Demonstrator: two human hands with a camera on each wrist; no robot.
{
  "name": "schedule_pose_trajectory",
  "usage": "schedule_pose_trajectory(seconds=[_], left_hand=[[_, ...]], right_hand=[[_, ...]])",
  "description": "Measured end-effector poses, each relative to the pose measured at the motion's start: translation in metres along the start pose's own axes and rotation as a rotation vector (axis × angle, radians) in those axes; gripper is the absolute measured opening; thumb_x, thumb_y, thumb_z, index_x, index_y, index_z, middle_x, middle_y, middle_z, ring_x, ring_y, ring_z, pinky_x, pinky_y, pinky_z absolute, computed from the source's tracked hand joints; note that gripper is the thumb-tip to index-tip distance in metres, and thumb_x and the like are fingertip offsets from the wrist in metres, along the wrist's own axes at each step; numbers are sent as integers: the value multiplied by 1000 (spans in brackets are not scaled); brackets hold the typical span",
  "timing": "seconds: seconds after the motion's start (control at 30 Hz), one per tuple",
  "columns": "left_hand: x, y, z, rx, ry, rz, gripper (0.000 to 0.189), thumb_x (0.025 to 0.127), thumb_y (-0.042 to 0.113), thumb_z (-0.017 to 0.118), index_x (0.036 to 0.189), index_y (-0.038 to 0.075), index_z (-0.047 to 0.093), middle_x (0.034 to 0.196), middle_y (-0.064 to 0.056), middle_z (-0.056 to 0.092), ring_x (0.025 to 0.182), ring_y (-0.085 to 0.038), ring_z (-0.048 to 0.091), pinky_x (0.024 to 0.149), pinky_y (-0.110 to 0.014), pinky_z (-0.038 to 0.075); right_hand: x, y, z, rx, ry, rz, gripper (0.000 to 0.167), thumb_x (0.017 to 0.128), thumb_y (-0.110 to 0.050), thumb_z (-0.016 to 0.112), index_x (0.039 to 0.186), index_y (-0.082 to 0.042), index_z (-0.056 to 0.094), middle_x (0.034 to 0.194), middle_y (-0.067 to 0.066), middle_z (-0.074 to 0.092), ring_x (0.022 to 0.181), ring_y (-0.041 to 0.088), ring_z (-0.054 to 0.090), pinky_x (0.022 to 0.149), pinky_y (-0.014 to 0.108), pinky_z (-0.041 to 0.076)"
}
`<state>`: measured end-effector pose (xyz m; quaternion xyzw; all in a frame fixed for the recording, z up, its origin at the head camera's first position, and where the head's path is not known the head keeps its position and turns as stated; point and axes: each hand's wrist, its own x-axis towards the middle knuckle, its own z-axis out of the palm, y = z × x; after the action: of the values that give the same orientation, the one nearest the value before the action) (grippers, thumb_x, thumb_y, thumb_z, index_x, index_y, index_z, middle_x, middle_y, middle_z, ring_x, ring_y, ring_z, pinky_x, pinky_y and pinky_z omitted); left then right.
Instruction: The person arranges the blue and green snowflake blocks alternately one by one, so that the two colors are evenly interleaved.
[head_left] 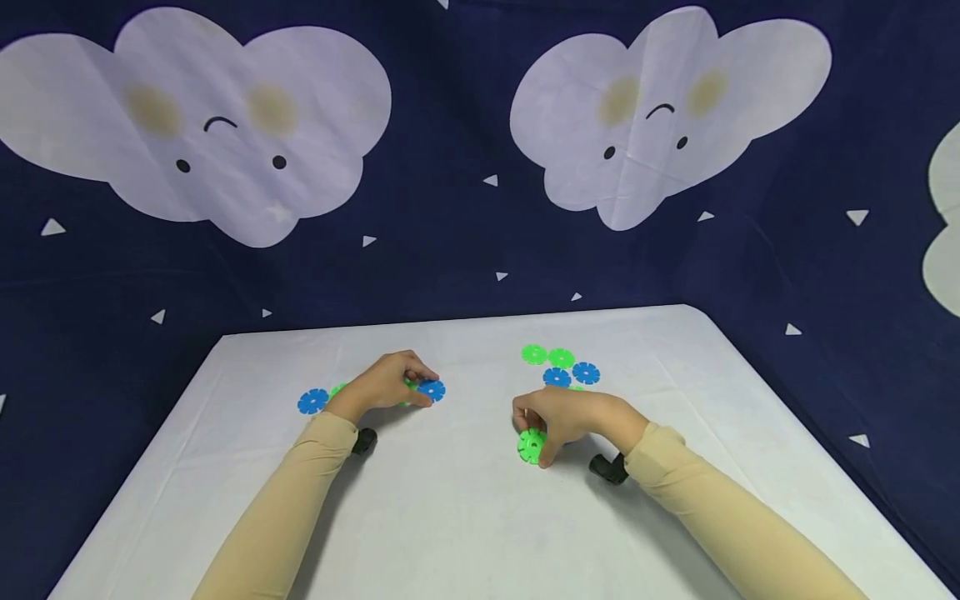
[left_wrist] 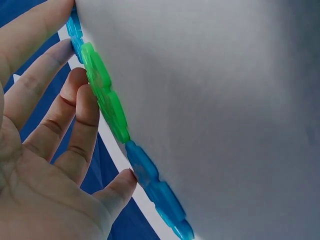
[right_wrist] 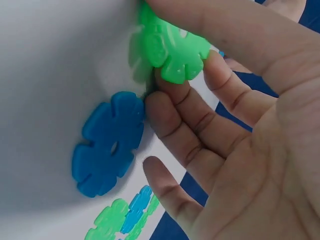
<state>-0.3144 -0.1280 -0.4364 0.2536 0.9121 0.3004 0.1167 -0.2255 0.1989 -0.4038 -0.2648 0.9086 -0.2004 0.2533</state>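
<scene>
My left hand [head_left: 390,381] pinches a blue snowflake disc [head_left: 432,391] between thumb and forefinger at its edges, close to the tabletop. In the left wrist view, a green disc [left_wrist: 106,95] lies beside that blue disc [left_wrist: 75,35], under the curled fingers, and another blue disc [left_wrist: 156,187] lies by the little finger. My right hand [head_left: 564,414] holds a notched green disc [head_left: 531,447] tilted up off the table, thumb on one side and fingers on the other. A blue disc [right_wrist: 110,145] lies flat near its fingertips, mostly hidden by the hand in the head view.
Behind the right hand lie green discs [head_left: 535,355] and blue discs [head_left: 586,372] in a loose group. A blue disc [head_left: 312,401] and a partly covered green one are by the left wrist. The white table [head_left: 450,517] ends at a dark cloud-patterned cloth [head_left: 442,275].
</scene>
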Motion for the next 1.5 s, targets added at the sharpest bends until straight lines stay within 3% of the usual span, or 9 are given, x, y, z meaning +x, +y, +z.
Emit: schedule_pose_trajectory(seconds=[0.47,0.83,1.07,1.3,1.5], left_hand=[[0,-1,1,-9,6,-11,42,85,20,93,125,15,81,115,-4,69,104,-20,56,97,-40,51],[1,-3,1,-5,2,-6,42,86,20,93,126,15,81,116,-3,69,106,-20,59,101,-43,52],[1,-1,1,-8,3,-10,42,85,19,93,126,15,81,116,-3,68,107,-20,59,102,-44,52],[2,2,2,7,10,-18,42,85,18,93,125,13,81,118,-5,69,111,-23,63,105,-47,54],[5,5,2,49,14,20,42,82,15,95,122,10,82,118,-4,72,116,-26,69,106,-48,56]], right_hand=[[-4,-2,2,-35,41,-60,54,74,-2,93,116,-20,65,93,-1,66,81,11,54,77,28,48],[-5,-3,3,-52,47,-56,46,77,-1,92,113,-19,71,97,-1,65,82,11,55,76,27,50],[-1,2,0,-77,85,-119,43,78,-11,94,115,-17,72,101,-3,66,91,11,58,82,26,52],[2,4,-5,-98,114,-124,44,80,-19,95,116,-17,72,100,-5,67,89,10,58,81,27,52],[3,5,-8,-87,131,-125,45,80,-19,95,118,-14,72,103,-3,68,91,12,61,83,27,53]])
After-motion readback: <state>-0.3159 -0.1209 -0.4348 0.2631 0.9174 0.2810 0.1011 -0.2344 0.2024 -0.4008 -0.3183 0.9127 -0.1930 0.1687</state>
